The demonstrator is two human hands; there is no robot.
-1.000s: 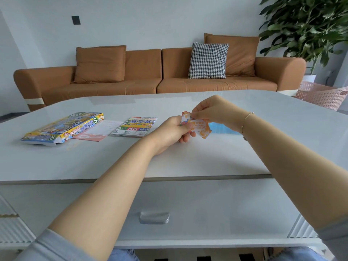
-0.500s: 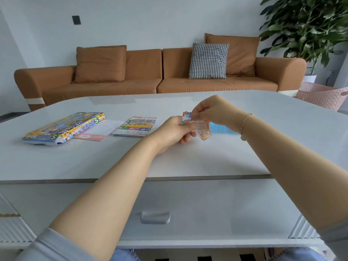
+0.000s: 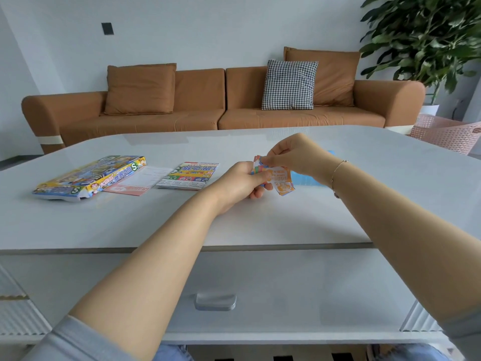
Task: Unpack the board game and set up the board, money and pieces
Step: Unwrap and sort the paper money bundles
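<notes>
Head view had us mid-table: our left hand (image 3: 240, 183) gripped the play-money stack (image 3: 276, 177) above the table (image 3: 260, 225), right hand (image 3: 294, 155) pinching its top note, and we judged a hasty tug could tear it or scatter the rest.

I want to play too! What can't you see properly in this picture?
Head view only:
- The play money: the left hand and right hand cover most of it, so its count is hidden.
- The blue thing on the table: mostly behind the right wrist.
- The folded board and game box: print too small to read.
</notes>
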